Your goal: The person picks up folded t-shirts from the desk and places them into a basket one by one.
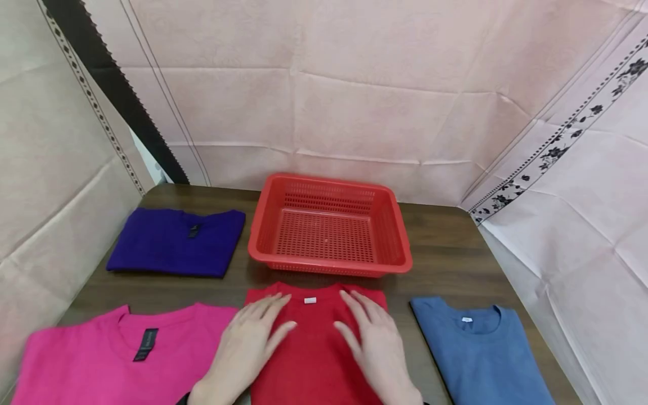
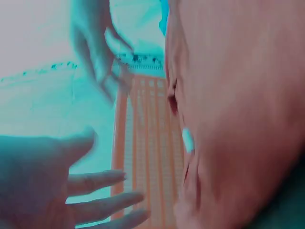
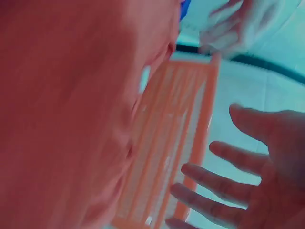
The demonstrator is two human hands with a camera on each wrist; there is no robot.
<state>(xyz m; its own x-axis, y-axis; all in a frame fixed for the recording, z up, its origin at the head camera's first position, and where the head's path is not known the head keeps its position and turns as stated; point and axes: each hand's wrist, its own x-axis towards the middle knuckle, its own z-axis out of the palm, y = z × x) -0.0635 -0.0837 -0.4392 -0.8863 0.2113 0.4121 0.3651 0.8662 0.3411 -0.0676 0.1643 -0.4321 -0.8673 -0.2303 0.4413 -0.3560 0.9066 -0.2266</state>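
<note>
A folded red T-shirt (image 1: 314,349) with a small white neck label lies at the front middle of the table. My left hand (image 1: 248,343) is over its left side, fingers spread and pointing toward the collar. Over the right side is my right hand (image 1: 373,343), its fingers likewise extended. Both wrist views show spread fingers with nothing gripped, in front of the red cloth (image 2: 238,95) and the basket; whether the fingertips touch the shirt I cannot tell. Just beyond the collar stands a red plastic basket (image 1: 326,267) with nothing in it.
A folded pink T-shirt (image 1: 172,371) lies at the front left, reaching up to my left hand. Behind it is a folded dark purple T-shirt (image 1: 172,250). A folded blue T-shirt (image 1: 481,349) lies at the right. Pale cloth (image 1: 354,112) hangs behind the wooden table (image 1: 440,242).
</note>
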